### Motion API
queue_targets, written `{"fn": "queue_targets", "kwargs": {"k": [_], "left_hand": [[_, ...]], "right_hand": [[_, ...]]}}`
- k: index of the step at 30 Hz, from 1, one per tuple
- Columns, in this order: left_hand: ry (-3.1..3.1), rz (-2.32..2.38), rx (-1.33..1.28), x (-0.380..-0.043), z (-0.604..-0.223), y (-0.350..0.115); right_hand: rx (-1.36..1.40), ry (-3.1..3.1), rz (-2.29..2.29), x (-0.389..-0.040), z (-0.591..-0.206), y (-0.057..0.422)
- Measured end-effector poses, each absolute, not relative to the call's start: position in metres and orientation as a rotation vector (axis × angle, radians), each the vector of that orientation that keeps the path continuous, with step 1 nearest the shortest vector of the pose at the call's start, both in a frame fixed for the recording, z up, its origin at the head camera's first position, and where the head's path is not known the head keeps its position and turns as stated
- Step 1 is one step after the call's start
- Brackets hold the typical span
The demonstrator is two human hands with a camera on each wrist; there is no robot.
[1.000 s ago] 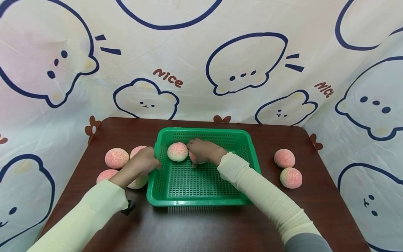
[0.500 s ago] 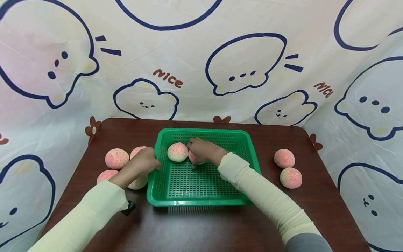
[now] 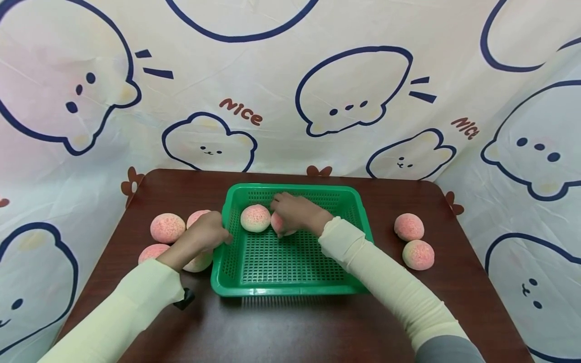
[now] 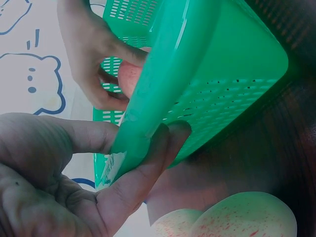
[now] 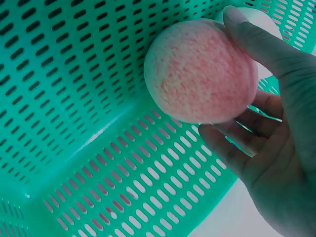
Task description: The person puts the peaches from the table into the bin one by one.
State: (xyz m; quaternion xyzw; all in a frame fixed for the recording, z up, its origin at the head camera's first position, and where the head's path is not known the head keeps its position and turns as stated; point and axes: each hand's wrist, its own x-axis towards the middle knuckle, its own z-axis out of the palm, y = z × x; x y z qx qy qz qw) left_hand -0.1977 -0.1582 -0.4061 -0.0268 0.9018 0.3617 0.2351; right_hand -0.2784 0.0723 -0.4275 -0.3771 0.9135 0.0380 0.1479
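Observation:
My left hand [image 3: 207, 233] pinches the left rim of a green plastic basket [image 4: 182, 64], thumb inside the wall and fingers outside it. Inside the basket, my right hand [image 3: 297, 213] holds a pink, speckled peach [image 5: 202, 71] between thumb and fingers, near the back wall. The right wrist view shows the thumb on top of the peach and the fingertips along its lower side. A second peach [image 3: 255, 218] sits in the basket just left of the held one.
Several peaches, one of them a pink peach [image 3: 167, 228], lie on the dark wooden table [image 3: 290, 327] left of the basket, partly behind my left arm. On the right are an upper peach [image 3: 409, 227] and a lower peach [image 3: 418, 255]. A printed curtain [image 3: 281, 75] hangs behind.
My right hand has shifted slightly up and to the right, and more of the held peach shows beneath it. The left hand stays at the basket rim.

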Motion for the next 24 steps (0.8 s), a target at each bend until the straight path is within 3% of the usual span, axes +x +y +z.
{"fn": "queue_targets", "kwargs": {"k": [10, 24], "left_hand": [[2.479, 0.984, -0.064, -0.199, -0.406, -0.159], [2.486, 0.974, -0.061, -0.2, -0.406, -0.159]], "right_hand": [[-1.001, 2.691, -0.107, -0.28, -0.393, 0.109], [-0.672, 2.913, -0.318, -0.274, -0.358, 0.228]]}}
